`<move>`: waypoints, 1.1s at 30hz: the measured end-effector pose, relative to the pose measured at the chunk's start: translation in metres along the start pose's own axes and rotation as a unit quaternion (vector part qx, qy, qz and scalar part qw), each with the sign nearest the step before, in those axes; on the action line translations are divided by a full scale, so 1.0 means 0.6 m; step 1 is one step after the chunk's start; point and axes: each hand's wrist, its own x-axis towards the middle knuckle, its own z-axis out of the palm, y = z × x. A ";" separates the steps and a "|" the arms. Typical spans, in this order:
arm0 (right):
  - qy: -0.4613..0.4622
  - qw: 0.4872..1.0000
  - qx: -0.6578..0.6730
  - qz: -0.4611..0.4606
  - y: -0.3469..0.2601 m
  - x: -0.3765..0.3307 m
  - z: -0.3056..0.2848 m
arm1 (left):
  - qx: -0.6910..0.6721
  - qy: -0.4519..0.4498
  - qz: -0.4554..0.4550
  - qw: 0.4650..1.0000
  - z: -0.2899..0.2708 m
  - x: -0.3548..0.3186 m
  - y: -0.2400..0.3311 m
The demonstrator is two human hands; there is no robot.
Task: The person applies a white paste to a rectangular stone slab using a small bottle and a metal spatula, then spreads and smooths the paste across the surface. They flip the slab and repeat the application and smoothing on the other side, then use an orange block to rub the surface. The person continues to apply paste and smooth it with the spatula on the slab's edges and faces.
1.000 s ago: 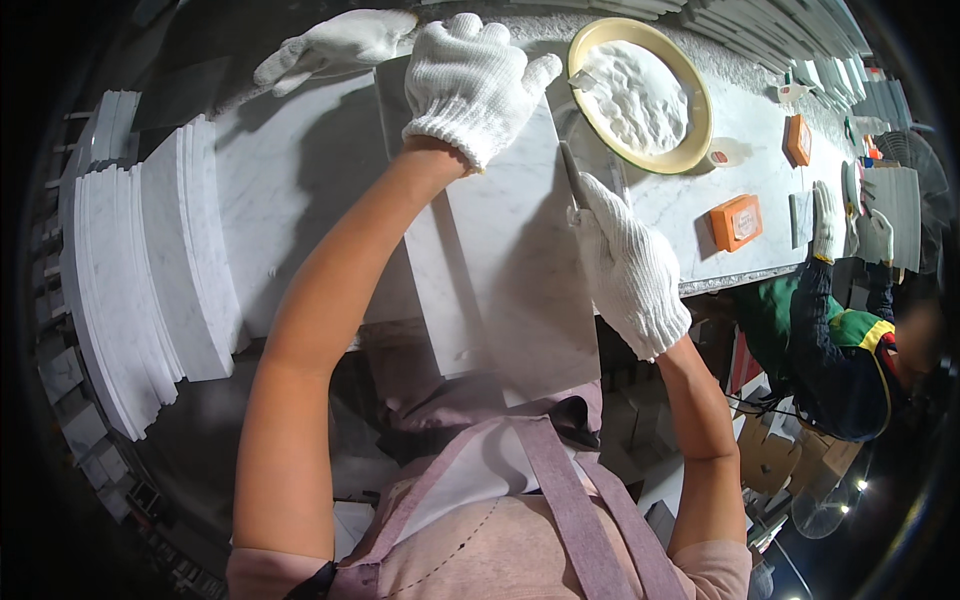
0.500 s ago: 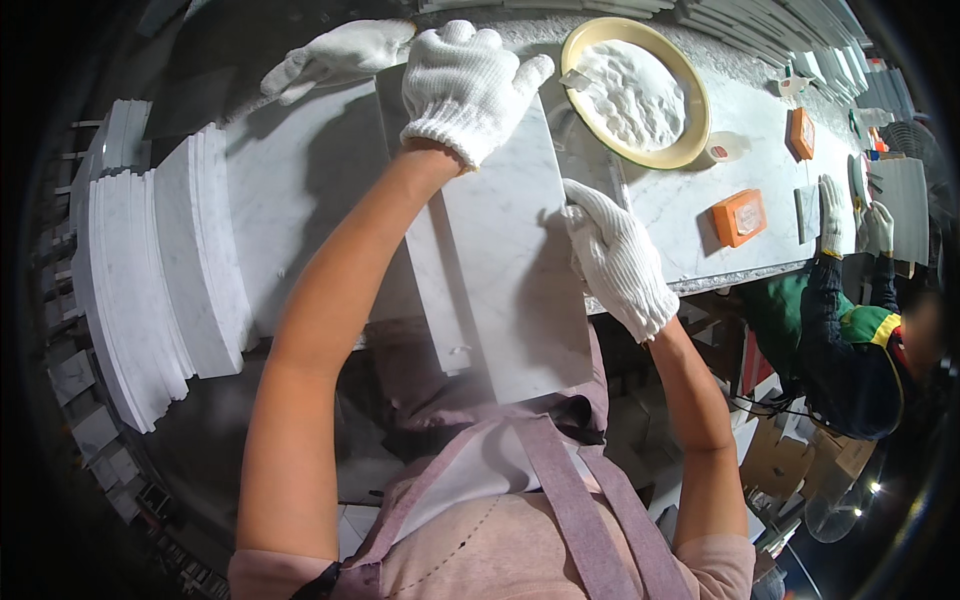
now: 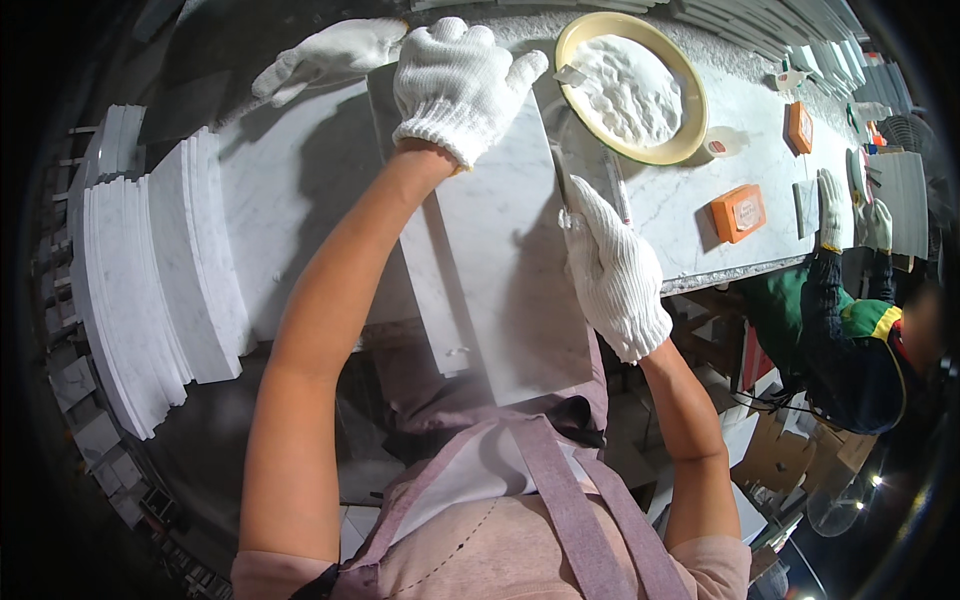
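A row of white slabs (image 3: 125,290) stands close-packed at the left end of the counter (image 3: 270,210). Near the far edge, left of the middle, lies a white glove (image 3: 335,55). Just right of it the left hand (image 3: 465,90), in a white glove, is palm down on the far end of a pale grey slab (image 3: 520,290), thumb spread wide to the right. That slab reaches out past the counter's near edge; a lower slab (image 3: 428,290) shows as a strip along its left side. The right hand (image 3: 618,275), also gloved, is side-on at the slab's right long edge, fingers close together and partly bent. Both palms are turned from view, so I cannot tell whether either hand is closed on anything. Farther right, near the far edge, sits a yellow bowl (image 3: 697,115) of white powder (image 3: 630,90). Beyond are 2 orange boxes (image 3: 738,213), then a co-worker's gloved hand (image 3: 832,210) toward the right end.
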 end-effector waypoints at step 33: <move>-0.021 0.815 0.519 0.258 0.061 -0.083 -0.030 | -0.011 -0.026 -0.029 0.999 -0.009 0.002 0.006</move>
